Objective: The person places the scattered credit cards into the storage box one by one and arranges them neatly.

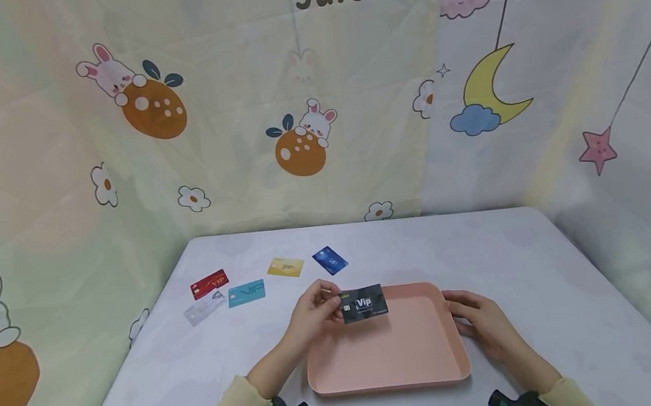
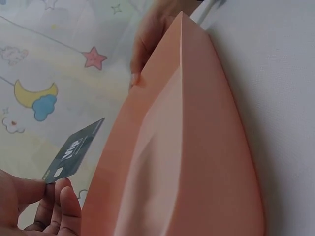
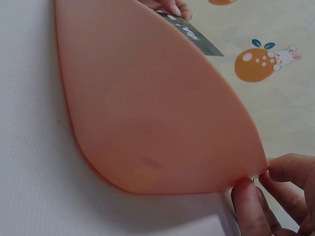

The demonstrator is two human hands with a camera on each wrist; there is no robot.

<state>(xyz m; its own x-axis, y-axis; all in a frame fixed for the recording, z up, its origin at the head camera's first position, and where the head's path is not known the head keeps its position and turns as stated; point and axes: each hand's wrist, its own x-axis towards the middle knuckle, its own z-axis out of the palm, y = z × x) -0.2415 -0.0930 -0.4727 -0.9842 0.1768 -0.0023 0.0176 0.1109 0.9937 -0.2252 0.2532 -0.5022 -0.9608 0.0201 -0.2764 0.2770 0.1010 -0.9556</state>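
- While the left hand (image 1: 313, 308) pinches the card (image 1: 364, 304) by one end, raised near the tray's (image 1: 391, 353) far-left corner, the right hand's (image 1: 490, 325) fingers touch the right rim — pinching or not, I cannot tell.
- The step looks like bringing card and tray together.
- The next move seems to call for a steady pinch — clear of the rim.

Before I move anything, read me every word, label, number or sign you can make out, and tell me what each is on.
"Juice": backdrop.
"e": also on the backdrop, the end of a word cut off at the head view's left edge.
"Vip": black card in the left hand.
"VIP": red card.
"VIP": teal card.
Too small or blurred: yellow card, blue card, pale card, and the other cards' fine print.
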